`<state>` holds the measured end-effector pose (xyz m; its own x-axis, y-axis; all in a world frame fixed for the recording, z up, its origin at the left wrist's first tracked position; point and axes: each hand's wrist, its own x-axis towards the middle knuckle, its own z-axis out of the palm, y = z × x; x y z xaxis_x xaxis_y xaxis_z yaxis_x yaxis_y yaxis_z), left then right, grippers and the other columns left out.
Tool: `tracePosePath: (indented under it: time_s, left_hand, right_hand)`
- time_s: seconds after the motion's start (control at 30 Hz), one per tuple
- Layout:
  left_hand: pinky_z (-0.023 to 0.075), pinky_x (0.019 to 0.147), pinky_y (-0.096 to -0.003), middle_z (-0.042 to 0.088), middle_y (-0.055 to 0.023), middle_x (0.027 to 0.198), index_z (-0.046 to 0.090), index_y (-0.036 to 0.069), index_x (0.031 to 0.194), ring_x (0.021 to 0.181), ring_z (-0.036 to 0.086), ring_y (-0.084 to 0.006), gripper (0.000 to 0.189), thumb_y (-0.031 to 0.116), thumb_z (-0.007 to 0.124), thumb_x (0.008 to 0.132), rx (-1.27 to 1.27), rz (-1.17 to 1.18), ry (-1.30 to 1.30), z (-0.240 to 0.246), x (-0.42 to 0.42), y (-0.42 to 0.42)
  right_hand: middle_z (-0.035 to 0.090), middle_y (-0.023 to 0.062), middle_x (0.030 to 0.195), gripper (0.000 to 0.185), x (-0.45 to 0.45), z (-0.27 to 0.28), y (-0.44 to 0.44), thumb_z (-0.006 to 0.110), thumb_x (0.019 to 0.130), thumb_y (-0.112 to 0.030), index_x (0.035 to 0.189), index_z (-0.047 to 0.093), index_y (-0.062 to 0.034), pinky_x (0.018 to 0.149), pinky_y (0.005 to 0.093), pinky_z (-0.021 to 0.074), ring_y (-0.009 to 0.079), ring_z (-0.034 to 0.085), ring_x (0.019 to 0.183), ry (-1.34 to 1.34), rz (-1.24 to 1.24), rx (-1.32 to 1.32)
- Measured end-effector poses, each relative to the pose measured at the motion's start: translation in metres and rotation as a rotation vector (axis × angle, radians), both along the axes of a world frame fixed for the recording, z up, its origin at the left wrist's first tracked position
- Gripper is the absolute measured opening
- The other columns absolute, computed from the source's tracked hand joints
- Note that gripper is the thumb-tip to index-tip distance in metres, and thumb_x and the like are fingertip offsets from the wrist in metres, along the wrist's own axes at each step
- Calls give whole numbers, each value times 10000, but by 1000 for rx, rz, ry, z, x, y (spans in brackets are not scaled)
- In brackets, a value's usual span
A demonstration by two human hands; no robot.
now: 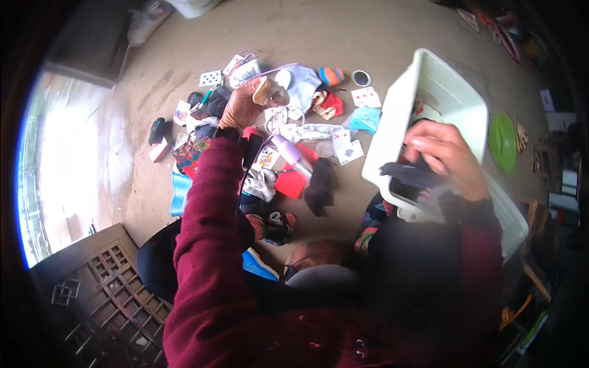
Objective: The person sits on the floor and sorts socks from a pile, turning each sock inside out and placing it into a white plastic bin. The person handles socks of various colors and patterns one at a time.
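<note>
My left hand point(241, 108) is over the pile on the floor, gripping a small tan and brown item point(271, 93) whose kind I cannot make out. Around it lie a pale blue cloth point(301, 83), a red and cream cloth point(328, 104) and a patterned white cloth point(313, 132). A lilac bottle point(284, 148) rests on a red sheet point(291, 184) below the hand. On the right, my right hand point(444, 154), blurred, holds a dark grey cloth point(407, 174) at the mouth of a white plastic bin point(391, 122). Some things inside the bin show, partly covered by the hand.
Playing cards point(349, 152) are scattered through the pile. A black sock-like cloth point(319, 186) lies near my feet. Beyond the bin is a green plastic lid-like item point(502, 142). A wooden lattice panel point(117, 280) stands at lower left, and a dark cabinet point(87, 46) at upper left.
</note>
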<state>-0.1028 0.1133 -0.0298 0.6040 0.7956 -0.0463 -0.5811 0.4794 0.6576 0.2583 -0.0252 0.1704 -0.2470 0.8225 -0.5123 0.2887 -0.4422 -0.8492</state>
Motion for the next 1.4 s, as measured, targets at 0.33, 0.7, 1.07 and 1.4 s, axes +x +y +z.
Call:
tracePosePath:
  time_s: [0.33,0.7,1.07,1.4]
  left_hand:
    - [547,680,-350,599,-121,959,536,-8,1023,811,625,-233,260,226,525,908,168,-447,-96,142,108,-79]
    - [465,859,-381,609,-155,1048,532,-4,998,964,583,-258,195,144,500,874,-150,210,24,104,91,-87]
    - [497,586,-358,475,-59,609,501,37,767,535,505,-188,119,108,571,831,-370,311,240,43,93,-94]
    - [527,486,-366,558,-92,661,533,2,839,479,551,-199,135,100,617,799,-608,-10,565,-81,87,-171]
  right_hand:
    - [604,65,984,447,-60,-19,-39,683,765,-118,1173,528,-24,598,221,423,84,543,742,-33,-10,634]
    - [541,0,700,395,-30,-10,-69,554,857,-160,1183,480,50,352,151,271,-1,356,414,364,-87,-66]
    - [523,0,714,392,-26,-34,-65,593,834,-125,1183,490,21,342,147,270,-1,388,433,242,1,-110]
    - [573,79,676,163,-45,-73,-72,654,724,-90,804,568,23,614,301,430,135,548,655,-231,248,87]
